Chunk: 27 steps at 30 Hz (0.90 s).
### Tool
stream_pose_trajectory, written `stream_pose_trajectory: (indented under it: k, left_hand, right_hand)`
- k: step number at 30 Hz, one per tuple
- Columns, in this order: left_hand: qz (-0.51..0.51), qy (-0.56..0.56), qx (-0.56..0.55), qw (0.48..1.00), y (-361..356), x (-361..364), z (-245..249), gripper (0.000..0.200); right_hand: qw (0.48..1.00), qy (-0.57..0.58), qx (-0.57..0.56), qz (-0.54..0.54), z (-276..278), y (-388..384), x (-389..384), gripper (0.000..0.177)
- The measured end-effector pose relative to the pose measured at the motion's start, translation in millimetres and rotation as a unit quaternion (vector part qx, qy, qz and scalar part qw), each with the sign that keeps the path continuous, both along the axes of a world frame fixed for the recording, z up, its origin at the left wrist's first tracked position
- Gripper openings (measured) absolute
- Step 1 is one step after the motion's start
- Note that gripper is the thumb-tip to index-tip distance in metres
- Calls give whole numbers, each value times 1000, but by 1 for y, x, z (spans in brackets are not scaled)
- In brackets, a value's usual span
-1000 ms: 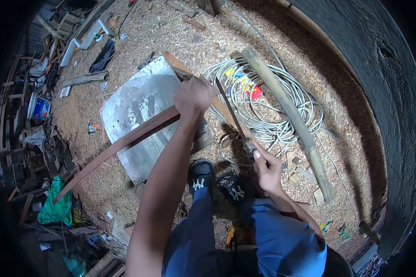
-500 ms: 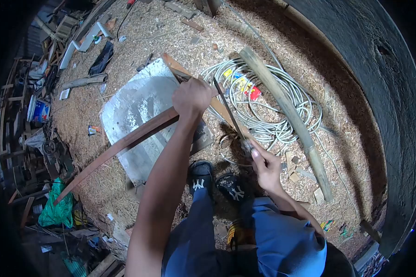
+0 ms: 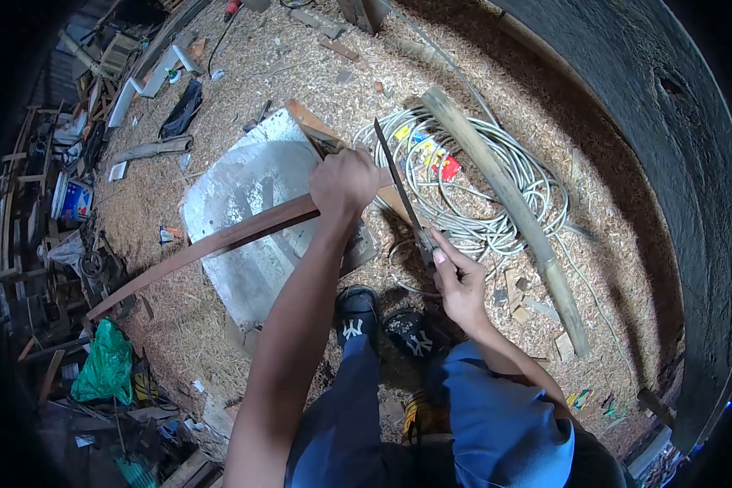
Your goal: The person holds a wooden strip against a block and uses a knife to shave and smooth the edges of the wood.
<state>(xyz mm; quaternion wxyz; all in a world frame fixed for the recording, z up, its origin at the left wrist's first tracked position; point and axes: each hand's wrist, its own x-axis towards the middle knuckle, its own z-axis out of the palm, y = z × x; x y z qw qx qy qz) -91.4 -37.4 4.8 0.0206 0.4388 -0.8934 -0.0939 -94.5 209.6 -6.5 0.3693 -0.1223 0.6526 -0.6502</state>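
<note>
My left hand [image 3: 343,184] is closed around a long reddish-brown wooden strip [image 3: 228,232], near its right end. The strip slants down to the left across a whitish worn board [image 3: 244,183]. In my right hand [image 3: 461,286] is a handsaw [image 3: 400,183], its dark narrow blade seen nearly edge-on and pointing away from me. The blade crosses close by the strip's short end, just right of my left fist; whether it touches cannot be made out. Beneath my left hand, another brown wooden piece [image 3: 309,120] lies at an angle, partly hidden.
A coil of pale cable [image 3: 529,183] lies to the right, with a round pole [image 3: 504,191] across it. Wood shavings cover the ground. My shoes [image 3: 356,313] stand close below the work. A dark curved wall [image 3: 626,89] runs along the right. A green bag [image 3: 106,366] and scrap pile up at left.
The strip's far left end has swung upward in view. The handsaw and my right hand have shifted slightly up and left. My left hand keeps its hold, a little lower.
</note>
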Motion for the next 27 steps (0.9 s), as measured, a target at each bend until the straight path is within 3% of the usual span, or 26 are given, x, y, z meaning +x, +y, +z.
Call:
stream_pose_trajectory:
  k: [4, 10, 13, 19, 22, 26, 27]
  left_hand:
    - [-6, 40, 13, 999, 1, 0, 1, 53]
    - [15, 57, 5, 998, -6, -1, 1, 52]
    - [25, 33, 25, 999, -12, -5, 1, 50]
    - [56, 34, 32, 997, -12, -7, 3, 48]
    - [42, 33, 22, 998, -8, -5, 2, 48]
    - [15, 19, 2, 1000, -6, -6, 3, 49]
    - [13, 22, -1, 1000, -7, -7, 4, 49]
  right_hand:
    - [1000, -17, 7, -21, 11, -9, -9, 36]
    - [996, 82, 19, 14, 15, -26, -17, 38]
    - [999, 14, 27, 31, 13, -25, -12, 40]
    - [997, 74, 23, 27, -14, 20, 11, 39]
    - [999, 31, 20, 16, -14, 33, 13, 41]
    - [995, 87, 40, 14, 7, -17, -8, 36]
    - [997, 30, 69, 30, 22, -29, -18, 36]
